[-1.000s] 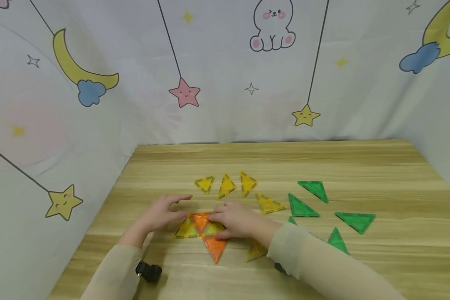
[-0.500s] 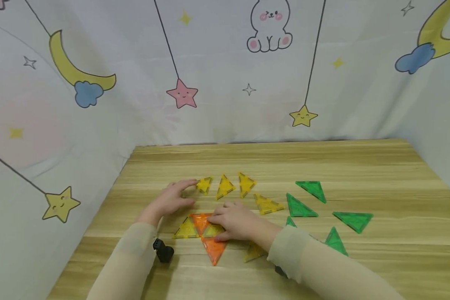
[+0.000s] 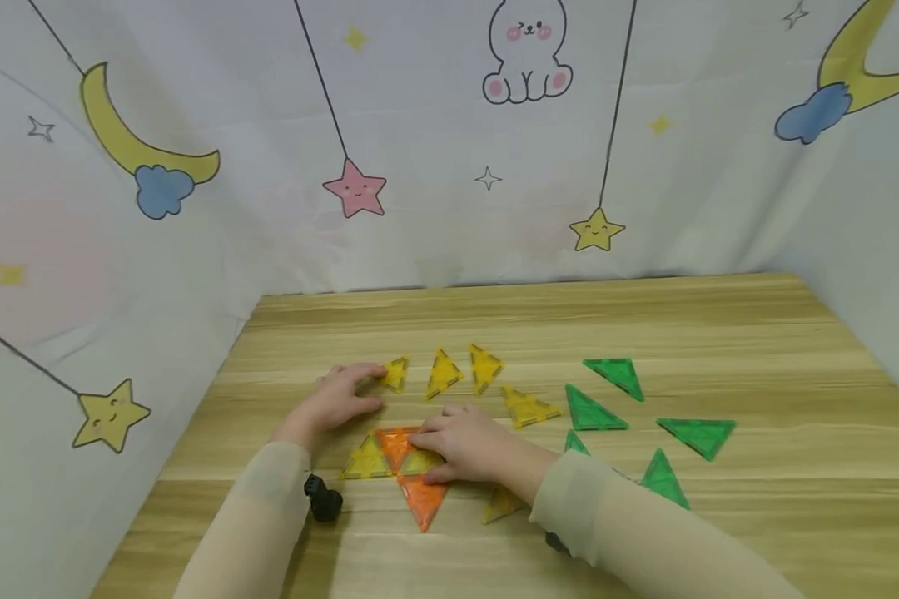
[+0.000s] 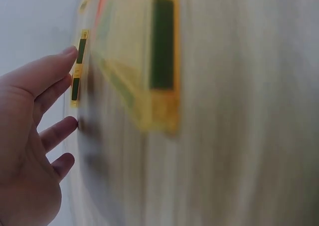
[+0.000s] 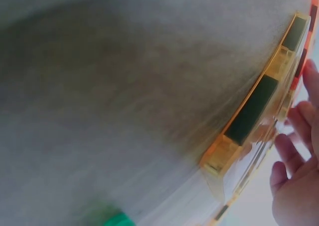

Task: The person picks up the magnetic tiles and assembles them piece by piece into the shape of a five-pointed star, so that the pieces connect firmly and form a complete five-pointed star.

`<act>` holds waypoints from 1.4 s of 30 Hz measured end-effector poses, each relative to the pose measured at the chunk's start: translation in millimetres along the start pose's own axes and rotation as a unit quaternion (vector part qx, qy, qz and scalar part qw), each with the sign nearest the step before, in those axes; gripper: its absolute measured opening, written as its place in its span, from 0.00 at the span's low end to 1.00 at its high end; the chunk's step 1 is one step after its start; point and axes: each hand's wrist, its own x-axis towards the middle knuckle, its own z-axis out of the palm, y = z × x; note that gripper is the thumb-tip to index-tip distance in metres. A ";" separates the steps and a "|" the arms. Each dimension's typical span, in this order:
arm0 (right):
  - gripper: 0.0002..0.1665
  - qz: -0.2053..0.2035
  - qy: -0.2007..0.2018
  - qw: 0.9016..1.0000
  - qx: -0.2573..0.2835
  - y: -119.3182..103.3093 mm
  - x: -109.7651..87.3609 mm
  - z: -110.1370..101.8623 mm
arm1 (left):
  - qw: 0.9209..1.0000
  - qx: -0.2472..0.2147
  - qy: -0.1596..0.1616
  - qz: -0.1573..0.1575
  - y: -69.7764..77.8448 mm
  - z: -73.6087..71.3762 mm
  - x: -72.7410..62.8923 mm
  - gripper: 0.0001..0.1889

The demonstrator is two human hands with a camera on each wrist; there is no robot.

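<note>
In the head view, my left hand (image 3: 337,399) reaches to the back row of tiles, and its fingertips touch the leftmost yellow triangular magnetic tile (image 3: 397,374). The left wrist view has straight fingers (image 4: 57,133) against that tile's edge (image 4: 76,84). My right hand (image 3: 468,445) rests on a flat group of joined tiles. In it are an upper orange triangle (image 3: 394,446), a lower orange triangle (image 3: 423,502), a yellow triangle (image 3: 367,459) on the left, and another yellow one (image 3: 417,462) partly hidden under the right fingers.
More yellow triangles (image 3: 444,374) lie behind the group, one (image 3: 528,408) nearer the right hand. Another yellow tile (image 3: 500,505) is partly covered by the right wrist. Several green triangles (image 3: 595,409) lie loose at right. A patterned cloth (image 3: 434,166) hangs behind the wooden table (image 3: 644,308).
My left hand has moved away from the joined group to the leftmost back yellow tile, which has turned and slid left, away from its neighbour. The right hand has stayed on the group.
</note>
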 end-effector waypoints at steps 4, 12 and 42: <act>0.35 0.002 -0.004 1.000 0.006 -0.8 0.1 -1.7 | 1.000 -0.014 0.015 -0.001 -9.0 -2.3 -11.1 0.26; 0.35 0.003 -0.006 1.000 0.009 -3.0 -0.9 -4.0 | 0.999 -0.023 0.041 -0.015 -26.8 -6.3 -32.5 0.22; 0.39 0.000 -0.009 1.000 0.021 -1.2 0.5 -3.6 | 0.988 0.052 0.122 -0.073 -40.2 3.8 -62.0 0.24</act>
